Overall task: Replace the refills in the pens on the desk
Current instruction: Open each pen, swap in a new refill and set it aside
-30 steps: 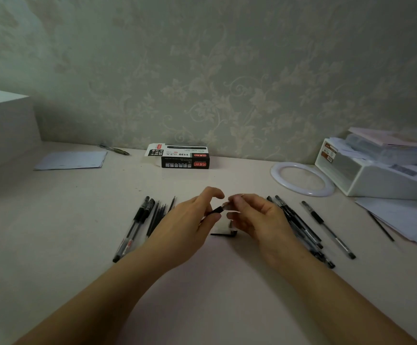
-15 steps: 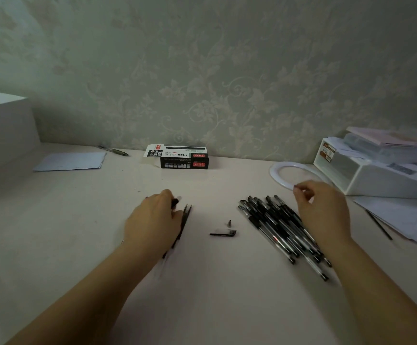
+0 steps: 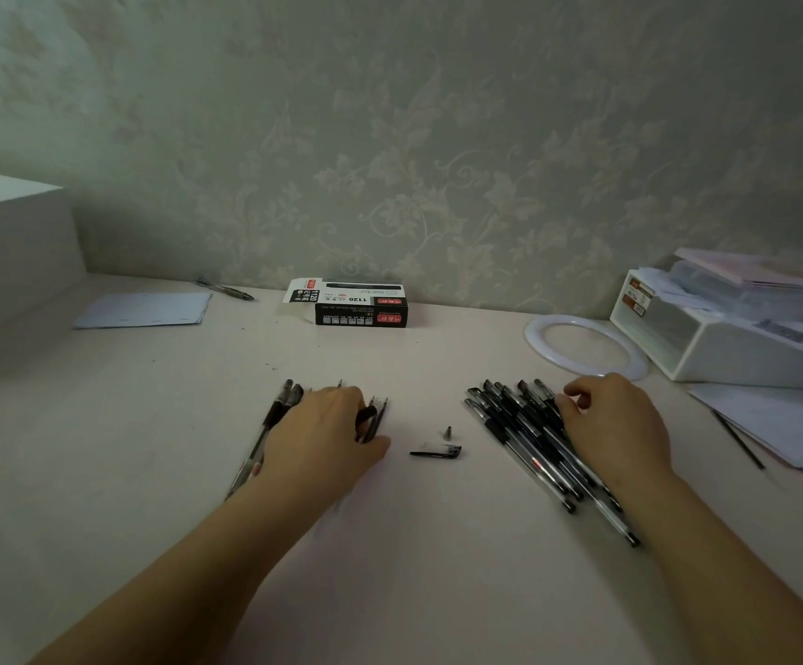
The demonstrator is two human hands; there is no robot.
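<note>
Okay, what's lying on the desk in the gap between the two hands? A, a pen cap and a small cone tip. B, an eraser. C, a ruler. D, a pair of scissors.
A: a black pen cap lies flat on the desk with a small cone tip just behind it, between the left hand and the right hand.

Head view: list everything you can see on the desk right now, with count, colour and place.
pens on the right: a pile, black and clear, under right hand
pens and refills on the left: several, black, under left hand
pen cap: one, black, centre
pen tip: one, dark, beside cap
refill box: one, black and white, by wall
ring: one, white, right rear
organiser: one, white, far right
papers: pale, left rear
left hand: on left pile
right hand: on right pile
</note>
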